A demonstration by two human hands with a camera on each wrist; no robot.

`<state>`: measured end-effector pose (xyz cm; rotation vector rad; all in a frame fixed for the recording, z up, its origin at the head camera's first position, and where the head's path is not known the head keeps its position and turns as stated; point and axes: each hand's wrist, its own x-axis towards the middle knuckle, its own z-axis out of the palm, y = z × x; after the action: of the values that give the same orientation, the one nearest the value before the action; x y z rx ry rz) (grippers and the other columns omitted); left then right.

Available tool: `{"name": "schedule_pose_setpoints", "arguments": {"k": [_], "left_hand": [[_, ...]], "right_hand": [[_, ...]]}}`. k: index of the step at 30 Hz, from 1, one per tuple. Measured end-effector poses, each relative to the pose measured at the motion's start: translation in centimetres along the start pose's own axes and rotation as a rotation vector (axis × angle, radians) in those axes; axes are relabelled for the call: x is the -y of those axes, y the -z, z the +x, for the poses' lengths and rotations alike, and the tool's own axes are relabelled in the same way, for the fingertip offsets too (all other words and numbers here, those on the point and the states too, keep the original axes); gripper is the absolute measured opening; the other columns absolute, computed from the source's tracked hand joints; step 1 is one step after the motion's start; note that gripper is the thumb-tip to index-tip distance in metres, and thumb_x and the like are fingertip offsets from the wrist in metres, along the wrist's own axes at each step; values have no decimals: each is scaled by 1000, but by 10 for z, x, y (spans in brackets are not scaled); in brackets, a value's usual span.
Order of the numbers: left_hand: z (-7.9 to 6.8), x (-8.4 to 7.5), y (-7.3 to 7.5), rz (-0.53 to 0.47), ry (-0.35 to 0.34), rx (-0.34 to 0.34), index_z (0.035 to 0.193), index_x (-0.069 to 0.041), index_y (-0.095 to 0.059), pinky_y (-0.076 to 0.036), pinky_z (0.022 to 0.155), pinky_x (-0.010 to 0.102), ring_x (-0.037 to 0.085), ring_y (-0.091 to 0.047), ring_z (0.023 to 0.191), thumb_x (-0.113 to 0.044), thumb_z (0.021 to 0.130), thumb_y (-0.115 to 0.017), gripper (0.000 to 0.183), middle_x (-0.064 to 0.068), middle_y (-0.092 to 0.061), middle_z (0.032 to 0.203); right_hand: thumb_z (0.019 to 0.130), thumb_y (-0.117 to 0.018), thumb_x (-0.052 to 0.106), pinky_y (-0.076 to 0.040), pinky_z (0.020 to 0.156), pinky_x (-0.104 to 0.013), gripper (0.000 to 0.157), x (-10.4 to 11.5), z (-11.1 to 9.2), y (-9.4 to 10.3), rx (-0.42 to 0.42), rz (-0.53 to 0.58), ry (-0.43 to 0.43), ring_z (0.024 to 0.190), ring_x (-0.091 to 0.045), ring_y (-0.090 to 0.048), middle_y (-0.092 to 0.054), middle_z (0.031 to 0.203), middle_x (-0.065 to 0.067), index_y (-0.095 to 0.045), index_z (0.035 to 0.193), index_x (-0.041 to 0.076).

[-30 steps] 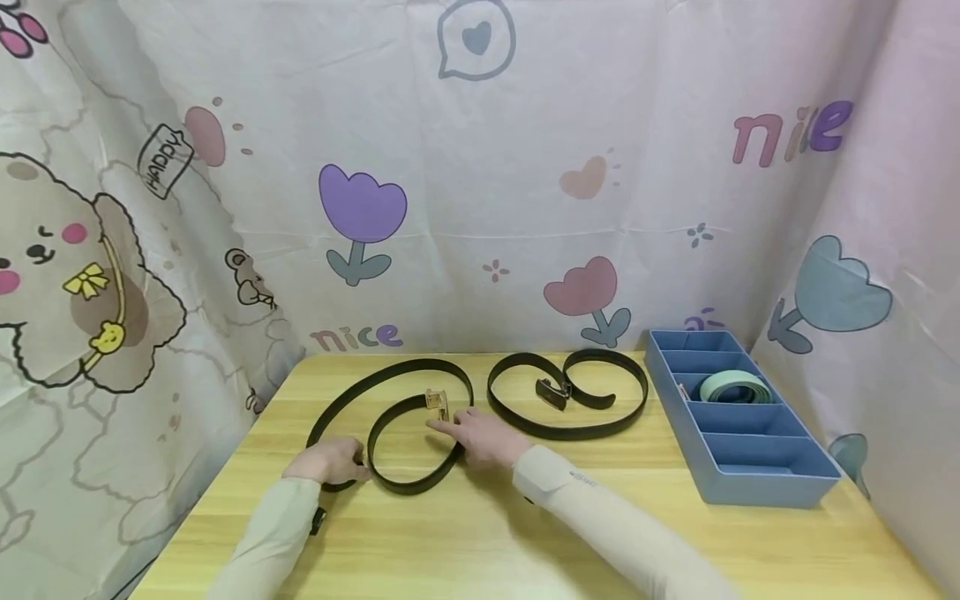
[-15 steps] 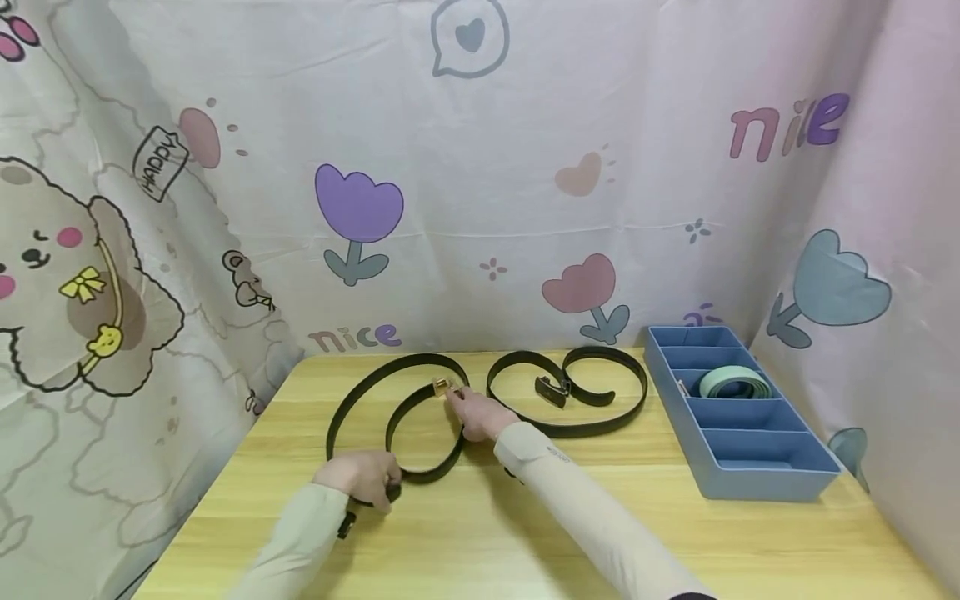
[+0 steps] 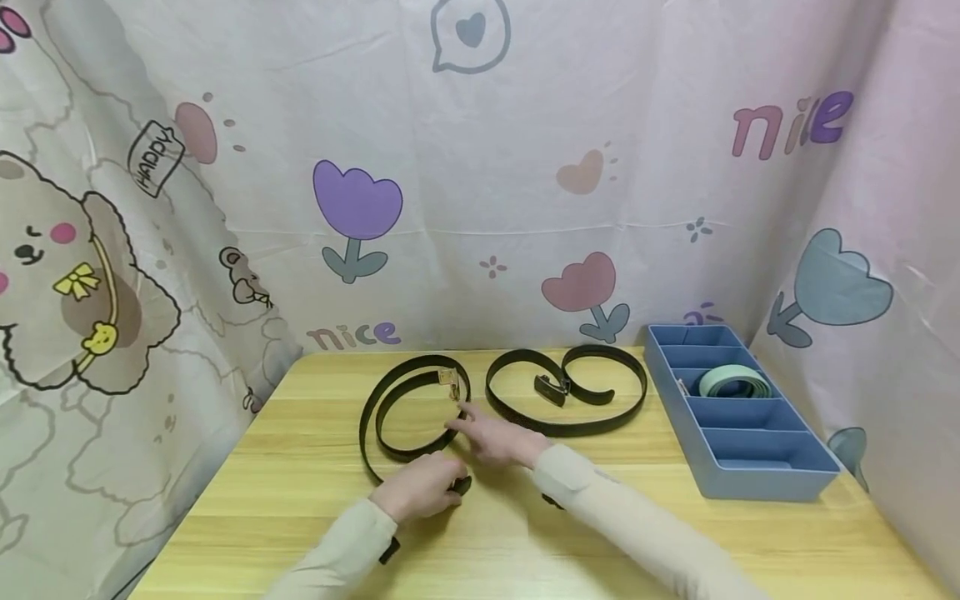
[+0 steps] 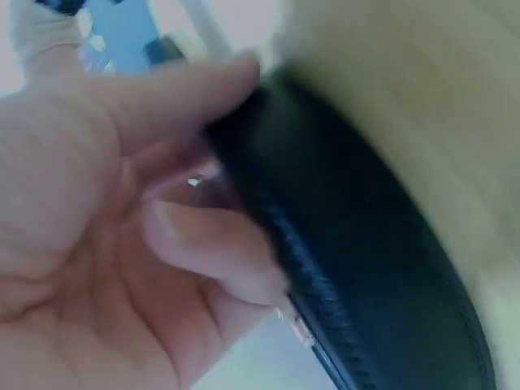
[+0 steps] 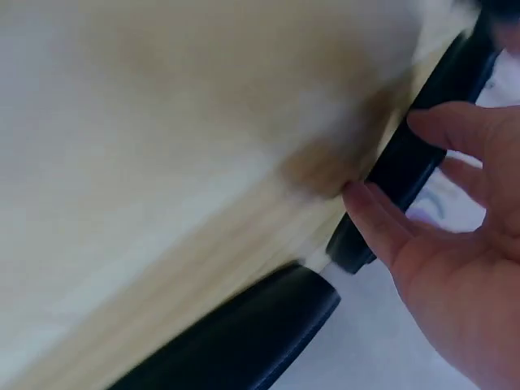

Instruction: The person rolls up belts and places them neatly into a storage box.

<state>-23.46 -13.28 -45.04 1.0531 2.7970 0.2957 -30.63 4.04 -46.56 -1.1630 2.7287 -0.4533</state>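
Observation:
A black belt (image 3: pixel 367 414) with a gold buckle (image 3: pixel 448 377) stands on edge in a loose coil on the wooden table. My left hand (image 3: pixel 423 487) pinches its free end at the front of the coil; the left wrist view shows the belt strap (image 4: pixel 341 203) at the thumb and fingers. My right hand (image 3: pixel 491 435) is at the coil's right side, below the buckle. In the right wrist view its fairly straight, spread fingers (image 5: pixel 455 126) touch the black strap (image 5: pixel 406 166). Part of the strap is hidden behind both hands.
Right of the coil lies a second black belt (image 3: pixel 570 429) with a dark buckle (image 3: pixel 551 390). A blue divided box (image 3: pixel 765 487) stands at the right, with a rolled light-green belt (image 3: pixel 735 382) in one compartment. A printed curtain (image 3: pixel 480 167) surrounds the table (image 3: pixel 300 500).
My left hand has moved right with the belt's free end, and the coil has become tighter. My right hand went up to the gold buckle, then came back down off it.

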Motion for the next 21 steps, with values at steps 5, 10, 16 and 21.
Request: {"name": "schedule_pose_setpoints", "arguments": {"k": [5, 10, 16, 21], "left_hand": [[13, -6, -7, 7, -33, -151, 68, -12, -54, -36, 54, 22, 6, -39, 57, -3, 77, -75, 25, -7, -43, 60], [22, -12, -12, -19, 11, -259, 68, -10, -61, -42, 55, 24, 7, -49, 59, -2, 76, -76, 19, -2, -60, 66], [31, -18, -11, -101, 19, -257, 71, -11, -68, -42, 55, 21, 3, -50, 60, -1, 75, -76, 13, -4, -64, 67], [28, -15, -9, -93, -1, -182, 67, -15, -67, -37, 51, 18, 0, -42, 54, -13, 74, -82, 17, -11, -56, 60]], "right_hand": [[84, -63, 1, -43, 107, -34, 57, -2, -28, 0, -70, -13, 156, 126, -24, -53, -48, 143, -14, -51, 140, 9], [83, -69, 4, -48, 76, -16, 30, -8, -46, -2, -81, 15, 195, 82, -4, -57, -66, 97, 0, -66, 112, 10], [85, -76, 26, -47, 62, -12, 15, -12, -52, -6, -65, 143, 93, 66, 6, -55, -66, 80, 13, -71, 96, 17], [82, -75, 41, -42, 54, -10, 21, -13, -56, -9, -140, 34, 104, 58, 7, -49, -62, 72, 17, -72, 86, 21]]}}
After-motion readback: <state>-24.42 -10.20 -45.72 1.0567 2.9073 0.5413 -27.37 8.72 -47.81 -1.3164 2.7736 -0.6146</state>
